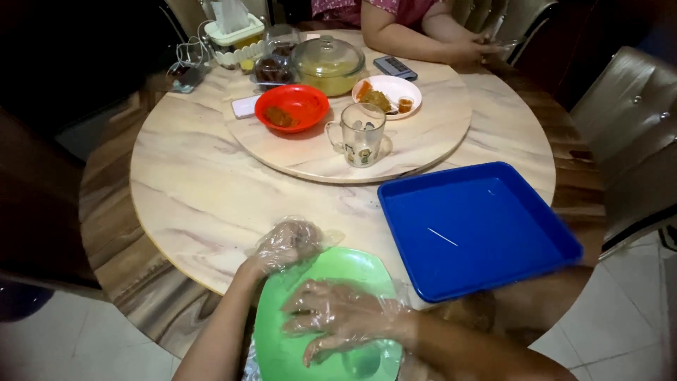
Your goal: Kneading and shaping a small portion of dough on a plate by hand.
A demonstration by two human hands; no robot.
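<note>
Pressing flat with fingers spread, the gloved right hand (338,317) lay on the green plate (352,271); the gloved left hand (285,243), curled, gripped its far-left rim, a blue tray (479,233) right.

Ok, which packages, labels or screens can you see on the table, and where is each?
Tissue box: far left edge of the round table, pale yellow-green with white tissue sticking up.
Flat white phone-like slab: left of the red bowl, on the turntable's rim; screen not visible.
Dark rectangular keypad device: far side, near the other person's arm.
Printed glass mug: turntable's near edge, clear with small coloured pictures.
</note>
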